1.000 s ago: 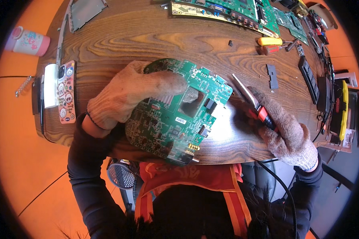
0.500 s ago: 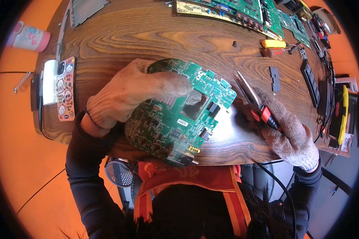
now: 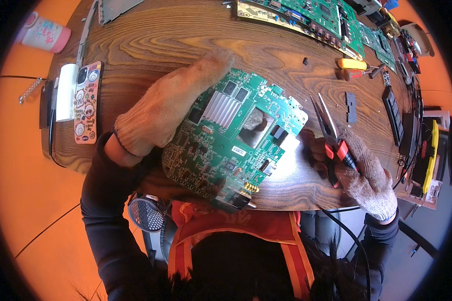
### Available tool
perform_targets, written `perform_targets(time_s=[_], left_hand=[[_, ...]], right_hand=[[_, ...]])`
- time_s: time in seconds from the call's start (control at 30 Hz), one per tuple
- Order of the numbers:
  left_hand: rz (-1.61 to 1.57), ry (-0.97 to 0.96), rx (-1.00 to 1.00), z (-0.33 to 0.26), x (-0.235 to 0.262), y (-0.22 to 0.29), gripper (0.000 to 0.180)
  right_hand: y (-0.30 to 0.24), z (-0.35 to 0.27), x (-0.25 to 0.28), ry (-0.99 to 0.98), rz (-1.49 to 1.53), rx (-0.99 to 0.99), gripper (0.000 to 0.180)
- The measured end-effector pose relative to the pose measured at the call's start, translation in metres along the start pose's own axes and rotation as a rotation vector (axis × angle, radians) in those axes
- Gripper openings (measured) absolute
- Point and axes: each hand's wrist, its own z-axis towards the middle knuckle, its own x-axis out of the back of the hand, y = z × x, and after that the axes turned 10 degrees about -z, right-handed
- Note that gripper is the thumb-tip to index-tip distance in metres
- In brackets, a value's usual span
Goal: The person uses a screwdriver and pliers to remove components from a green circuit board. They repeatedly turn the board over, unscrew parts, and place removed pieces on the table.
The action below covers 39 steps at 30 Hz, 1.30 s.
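In my gloved left hand (image 3: pixel 160 103) is a green circuit board (image 3: pixel 218 150), tilted above the table's near edge. My thumb lies along its upper left edge, and the other fingers are behind it. A silver finned heatsink (image 3: pixel 222 109) is on the board's face. Glove fabric shows through a square hole beside it. A metal port and gold connectors line the lower right edges. Right of the board, my gloved right hand (image 3: pixel 364 170) grips needle-nose pliers (image 3: pixel 330 131) with red and black handles. Their jaws point up, slightly apart, and do not touch the board.
A phone in a patterned case (image 3: pixel 88 103) and a white roll (image 3: pixel 66 93) lie at left, near a pink and white cup (image 3: pixel 46 32). Larger circuit boards (image 3: pixel 311 20) are at the back. Yellow (image 3: pixel 352 63) and red (image 3: pixel 352 74) screwdriver handles and a black plastic piece (image 3: pixel 350 107) lie at right.
My left thumb has moved off the board's face to its upper edge, uncovering the heatsink. The pliers stay in my right hand beside the board. The whole view has shifted slightly.
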Motion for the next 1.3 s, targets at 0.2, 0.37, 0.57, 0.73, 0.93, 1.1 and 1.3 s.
perform_targets(time_s=[0.2,0.37,0.57,0.73,0.93,1.1,1.3], left_hand=[[0.518,0.017,-0.416,0.002,0.025,0.011,0.051],[-0.337,0.002,0.07,0.01,0.041,0.026,0.053],[-0.371,0.334,-0.054,0.014,0.045,0.027,0.044],[0.032,0.594,-0.415,0.026,0.062,0.005,0.049],[0.014,0.502,-0.736,0.031,0.062,-0.012,0.061],[0.546,0.749,-0.914,0.025,0.061,-0.005,0.056],[0.966,0.947,-0.912,-0.02,0.069,0.032,0.044]], right_hand=[[0.01,-0.021,-0.004,0.338,-0.023,-0.045,0.057],[0.037,-0.044,-0.005,0.71,-0.151,-0.16,0.057],[0.103,-0.038,0.003,0.961,-1.036,-0.311,0.065],[0.117,-0.03,-0.004,0.936,-1.117,-0.418,0.065],[0.123,-0.033,-0.001,0.928,-0.91,-0.246,0.06],[0.109,-0.054,0.014,1.158,-0.843,0.209,0.055],[-0.004,-0.124,0.075,1.13,0.39,0.503,0.06]])
